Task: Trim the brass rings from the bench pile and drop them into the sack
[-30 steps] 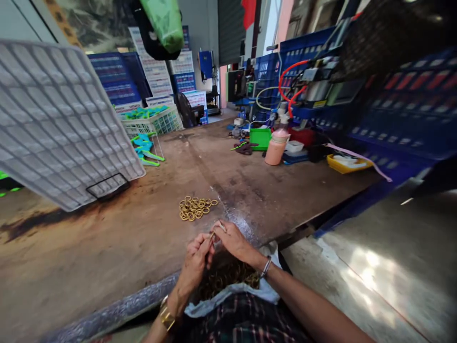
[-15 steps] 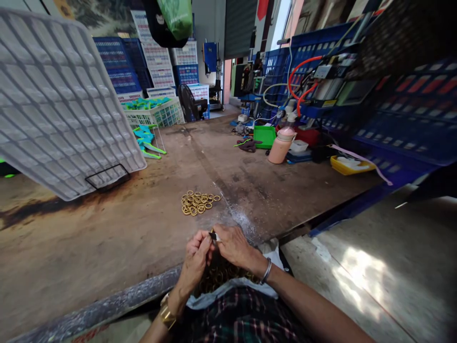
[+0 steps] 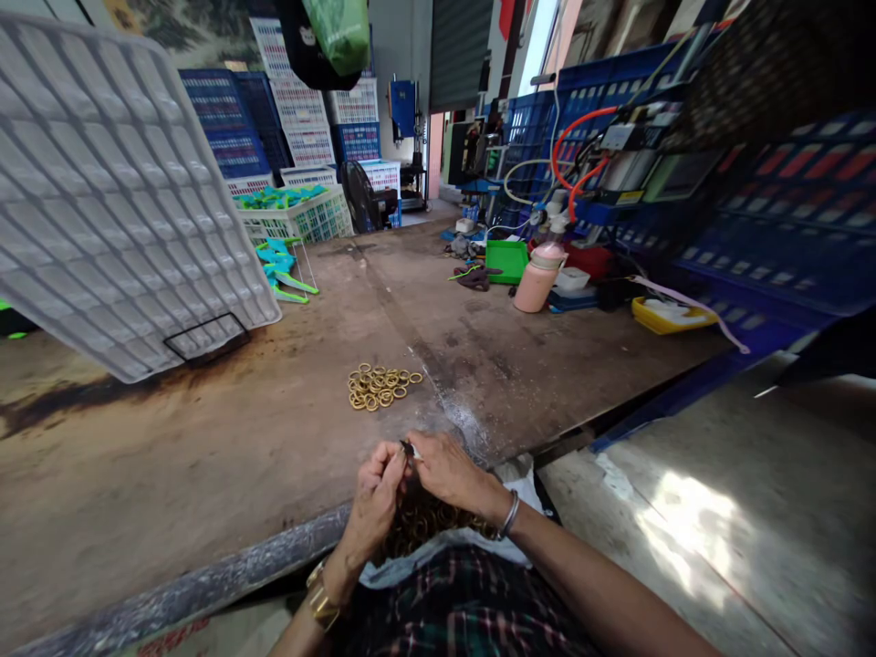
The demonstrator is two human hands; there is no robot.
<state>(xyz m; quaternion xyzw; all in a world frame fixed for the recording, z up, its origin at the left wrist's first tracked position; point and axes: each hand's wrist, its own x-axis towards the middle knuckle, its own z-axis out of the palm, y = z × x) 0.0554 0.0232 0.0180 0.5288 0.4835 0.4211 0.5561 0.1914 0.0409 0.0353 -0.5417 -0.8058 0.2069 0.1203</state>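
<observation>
My left hand (image 3: 378,488) and my right hand (image 3: 448,470) meet at the table's front edge, fingertips pinched together. Between them shows a small dark piece (image 3: 406,448), too small to name, with something white beside the right fingers. Just beyond the hands, a pile of brass-coloured rings (image 3: 380,387) lies on the table. Below my wrists, many more such rings (image 3: 428,525) fill a white bag (image 3: 411,561) in my lap, partly hidden by the hands.
A ribbed translucent plastic tray (image 3: 137,201) leans upright at the left on the brown table (image 3: 287,411). A pink bottle (image 3: 538,278), a green tray (image 3: 507,262) and a yellow dish (image 3: 671,318) stand at the right. Crates (image 3: 301,214) are stacked behind.
The dark piece between my fingertips has turned slightly and shows less. Both hands stay in nearly the same place; the ring pile is unchanged.
</observation>
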